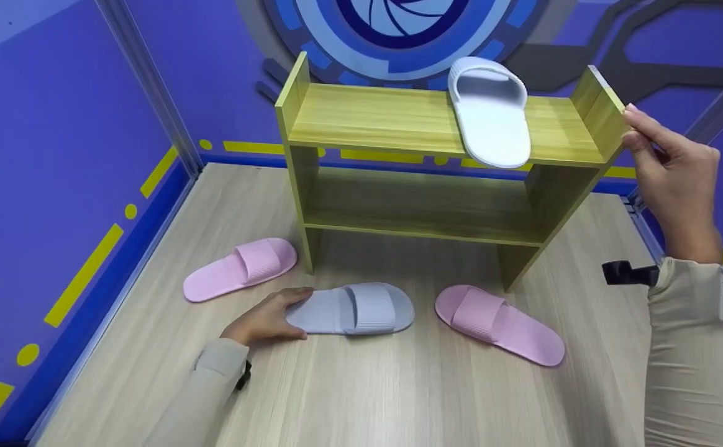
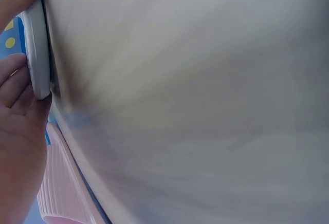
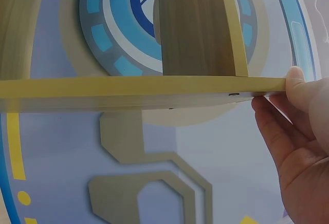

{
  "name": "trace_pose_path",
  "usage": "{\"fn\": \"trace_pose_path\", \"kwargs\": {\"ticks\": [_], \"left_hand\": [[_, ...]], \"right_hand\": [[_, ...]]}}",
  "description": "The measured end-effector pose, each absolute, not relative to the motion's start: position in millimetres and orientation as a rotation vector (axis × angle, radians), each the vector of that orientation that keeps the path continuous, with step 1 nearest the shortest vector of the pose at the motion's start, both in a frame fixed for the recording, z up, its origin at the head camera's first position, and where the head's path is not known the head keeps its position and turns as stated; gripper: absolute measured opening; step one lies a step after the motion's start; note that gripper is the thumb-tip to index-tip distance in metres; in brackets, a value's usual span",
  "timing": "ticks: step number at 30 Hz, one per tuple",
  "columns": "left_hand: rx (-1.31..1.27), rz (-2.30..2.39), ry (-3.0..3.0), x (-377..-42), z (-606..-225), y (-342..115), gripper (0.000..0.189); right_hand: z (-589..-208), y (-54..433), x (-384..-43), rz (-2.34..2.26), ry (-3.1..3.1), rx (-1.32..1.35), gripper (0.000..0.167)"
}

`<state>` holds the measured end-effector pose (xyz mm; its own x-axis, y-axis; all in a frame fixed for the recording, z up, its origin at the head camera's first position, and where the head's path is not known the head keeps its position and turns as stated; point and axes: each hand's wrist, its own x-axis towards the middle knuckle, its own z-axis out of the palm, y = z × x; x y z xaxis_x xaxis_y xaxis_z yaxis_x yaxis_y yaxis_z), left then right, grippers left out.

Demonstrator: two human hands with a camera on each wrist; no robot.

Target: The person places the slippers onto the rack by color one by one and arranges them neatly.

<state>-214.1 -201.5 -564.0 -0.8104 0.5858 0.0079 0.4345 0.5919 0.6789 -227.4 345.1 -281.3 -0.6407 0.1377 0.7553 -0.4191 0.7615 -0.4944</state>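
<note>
My left hand grips the heel end of a white slipper on the tabletop, its toe pointing right. In the left wrist view, the thumb and fingers lie on either side of the sole's edge. At the right, my right hand pinches the upper front edge of the wooden shelf's side panel. Thumb and fingertips meet on that board in the right wrist view. A matching white slipper lies on the shelf's top board, its heel overhanging the front edge.
One pink slipper lies left of the shelf and another pink slipper lies in front at the right. The shelf's lower board sits beneath the top one. Blue printed walls enclose the wooden table.
</note>
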Motion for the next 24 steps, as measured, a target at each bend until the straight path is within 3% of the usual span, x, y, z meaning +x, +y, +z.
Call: {"fn": "trace_pose_path", "kwargs": {"ticks": [24], "left_hand": [[0.912, 1.010, 2.660, -215, -542, -206, 0.087]], "right_hand": [[-280, 345, -227, 0.836, -2.120, 0.205, 0.029]]}}
